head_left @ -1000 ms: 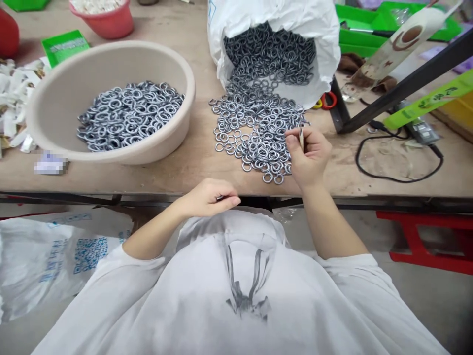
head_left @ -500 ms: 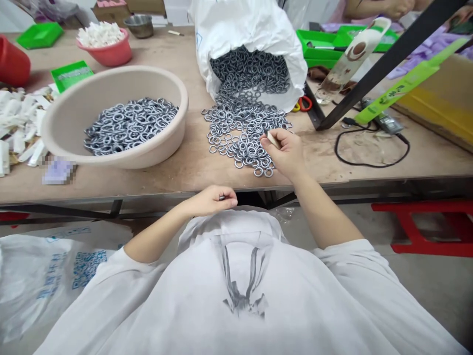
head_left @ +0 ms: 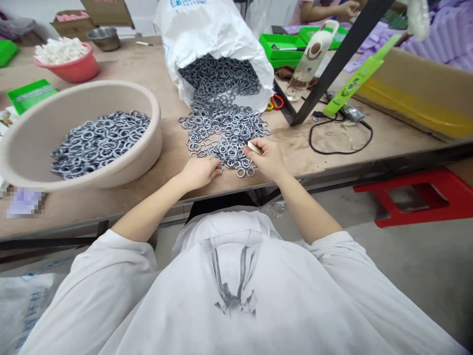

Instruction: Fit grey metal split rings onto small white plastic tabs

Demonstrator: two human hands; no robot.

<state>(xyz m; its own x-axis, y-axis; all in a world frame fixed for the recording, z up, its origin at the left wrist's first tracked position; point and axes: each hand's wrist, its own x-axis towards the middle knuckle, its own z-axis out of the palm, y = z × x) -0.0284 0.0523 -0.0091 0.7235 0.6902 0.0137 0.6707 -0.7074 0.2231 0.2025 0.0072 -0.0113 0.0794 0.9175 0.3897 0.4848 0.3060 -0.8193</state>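
Observation:
Loose grey metallic rings (head_left: 225,123) spread over the table in front of the mouth of a white sack (head_left: 207,34). My right hand (head_left: 271,159) is closed around a short cream-coloured handle (head_left: 254,148) at the near right side of these rings; the far end of the tool is hard to make out. At the near left edge of the same pile, my left hand (head_left: 201,172) rests low over the table with its fingers curled. Whatever those fingers hold is hidden. To the left, a large beige basin (head_left: 157,116) contains many similar rings (head_left: 103,140).
A black slanted metal post (head_left: 325,64) rises at the right, beside a bottle (head_left: 310,59), scissors (head_left: 277,102) and a black cable (head_left: 311,143). Farther left are a pink bowl (head_left: 79,74) of white pieces and a green tray (head_left: 31,96). A red stool (head_left: 417,195) stands below the table.
My left hand has risen from near my lap, at the table's front edge, to the near edge of the ring pile. My right hand keeps the handle. The view has turned right.

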